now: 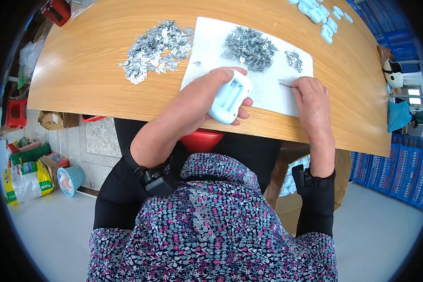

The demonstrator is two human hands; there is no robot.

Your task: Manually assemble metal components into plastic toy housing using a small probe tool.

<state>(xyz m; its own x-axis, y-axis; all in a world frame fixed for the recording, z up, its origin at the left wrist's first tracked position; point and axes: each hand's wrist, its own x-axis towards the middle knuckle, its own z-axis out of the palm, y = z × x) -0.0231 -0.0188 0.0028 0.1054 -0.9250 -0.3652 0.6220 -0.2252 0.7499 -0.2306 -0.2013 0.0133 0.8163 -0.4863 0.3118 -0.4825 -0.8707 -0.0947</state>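
Fingers of left hand (206,90) wrapped round pale blue casing (230,98), open bay up, above white sheet's (210,42) near edge. Right hand (313,99) pinching thin metal bit (285,84), can't tell exactly what. Bay's far end seems to have metal in already; near end, no clue. Plenty left imo: left pile (157,52), big middle pile (249,49), small right pile (293,61), loose casings (315,13) far right.

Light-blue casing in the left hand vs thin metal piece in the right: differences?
Size: the casing is larger than the metal piece.
Look: the casing is rounded and light blue; the metal piece slim and grey.
Hold: left hand cradles the casing; right hand pinches the metal piece.
Both are held.
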